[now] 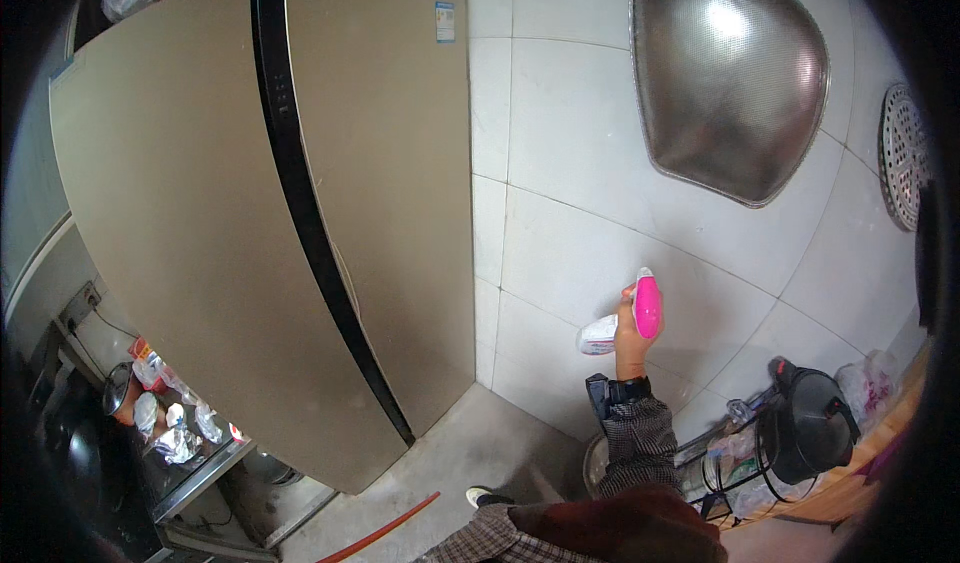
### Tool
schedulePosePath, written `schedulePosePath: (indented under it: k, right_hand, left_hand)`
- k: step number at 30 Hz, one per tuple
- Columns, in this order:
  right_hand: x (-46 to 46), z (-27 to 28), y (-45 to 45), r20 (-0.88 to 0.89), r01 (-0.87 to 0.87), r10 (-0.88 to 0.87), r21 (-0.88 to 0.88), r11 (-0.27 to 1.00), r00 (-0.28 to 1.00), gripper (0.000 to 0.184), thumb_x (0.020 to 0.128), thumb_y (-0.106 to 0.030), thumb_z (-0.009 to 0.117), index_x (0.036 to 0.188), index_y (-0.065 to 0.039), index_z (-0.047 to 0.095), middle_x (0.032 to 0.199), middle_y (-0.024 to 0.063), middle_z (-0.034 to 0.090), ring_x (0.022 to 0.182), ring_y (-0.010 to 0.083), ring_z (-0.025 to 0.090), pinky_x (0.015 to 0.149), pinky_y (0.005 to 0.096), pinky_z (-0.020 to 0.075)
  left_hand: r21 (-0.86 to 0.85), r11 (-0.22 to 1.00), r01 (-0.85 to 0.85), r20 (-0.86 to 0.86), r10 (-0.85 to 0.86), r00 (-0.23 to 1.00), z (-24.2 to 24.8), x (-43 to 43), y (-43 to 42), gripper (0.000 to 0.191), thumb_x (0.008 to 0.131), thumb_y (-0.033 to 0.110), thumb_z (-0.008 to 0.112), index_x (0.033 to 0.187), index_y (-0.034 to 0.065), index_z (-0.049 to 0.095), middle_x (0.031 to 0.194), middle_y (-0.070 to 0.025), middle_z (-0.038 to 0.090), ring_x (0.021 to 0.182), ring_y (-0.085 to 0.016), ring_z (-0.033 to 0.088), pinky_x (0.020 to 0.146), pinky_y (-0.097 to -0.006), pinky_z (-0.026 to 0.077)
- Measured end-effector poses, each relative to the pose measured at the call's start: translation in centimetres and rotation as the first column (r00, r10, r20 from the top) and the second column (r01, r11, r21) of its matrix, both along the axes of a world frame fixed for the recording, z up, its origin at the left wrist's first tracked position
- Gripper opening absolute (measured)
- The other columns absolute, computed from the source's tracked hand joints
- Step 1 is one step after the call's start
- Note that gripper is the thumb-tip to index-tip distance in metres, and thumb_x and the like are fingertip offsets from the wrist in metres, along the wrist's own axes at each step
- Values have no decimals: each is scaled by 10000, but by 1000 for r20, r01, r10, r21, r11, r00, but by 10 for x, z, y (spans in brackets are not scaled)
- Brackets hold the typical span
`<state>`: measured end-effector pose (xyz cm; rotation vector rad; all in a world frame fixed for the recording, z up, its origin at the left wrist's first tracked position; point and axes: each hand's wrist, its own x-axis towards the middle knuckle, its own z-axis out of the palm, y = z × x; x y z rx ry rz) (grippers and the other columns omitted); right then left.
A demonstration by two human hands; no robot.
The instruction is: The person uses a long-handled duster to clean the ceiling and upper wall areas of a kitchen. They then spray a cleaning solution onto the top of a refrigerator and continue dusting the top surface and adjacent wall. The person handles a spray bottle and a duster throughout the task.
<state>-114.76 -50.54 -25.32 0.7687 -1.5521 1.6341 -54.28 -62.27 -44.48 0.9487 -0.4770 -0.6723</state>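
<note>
My right hand point(634, 338) grips a white spray bottle point(598, 335) with a pink trigger head point(647, 308), held before the white tiled wall point(570, 240). The bottle's body tilts away to the left, and the fingers hide its neck. A dark watch or band point(628, 390) circles that wrist below a checked grey sleeve point(637, 443). Of my left side, only a plaid sleeve point(480, 537) shows at the bottom edge; the left hand is out of view.
A beige double-door refrigerator point(382, 188) fills the left. Against the wall are a large metal mesh basket point(731, 90) and a round perforated metal plate point(902, 158). A black lidded pot point(810, 424) stands at lower right. A red hose or rod point(382, 527) lies on the floor.
</note>
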Motion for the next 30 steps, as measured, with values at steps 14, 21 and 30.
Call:
schedulePosePath:
  k: [14, 21, 30]
  right_hand:
    - [-26, -124, 42, 514, 137, -63, -107, 985, 856, 204, 773, -60, 620, 973, -24, 602, 854, 55, 623, 788, 166, 582, 717, 311, 464]
    - [-25, -245, 124, 601, 355, -428, 244, 902, 674, 300, 785, -62, 616, 1083, -26, 607, 1029, 87, 650, 943, 206, 608, 823, 341, 460]
    - [5, -40, -20, 397, -423, 457, -176, 889, 796, 463, 730, 26, 521, 1193, 13, 545, 1009, 86, 608, 800, 149, 557, 722, 275, 448]
  left_hand:
    - [241, 970, -24, 339, -61, 939, -22, 46, -24, 323, 906, 315, 518, 847, -2, 528, 624, -92, 434, 510, -216, 345, 505, -396, 331]
    - [242, 969, 49, 532, -174, 829, -12, 54, -22, 282, 892, 264, 542, 856, -15, 552, 638, -94, 474, 531, -219, 400, 503, -378, 359]
    - [81, 979, -186, 438, 132, 889, -5, -1, -14, 233, 877, 202, 570, 864, -30, 579, 649, -89, 517, 549, -216, 458, 494, -350, 389]
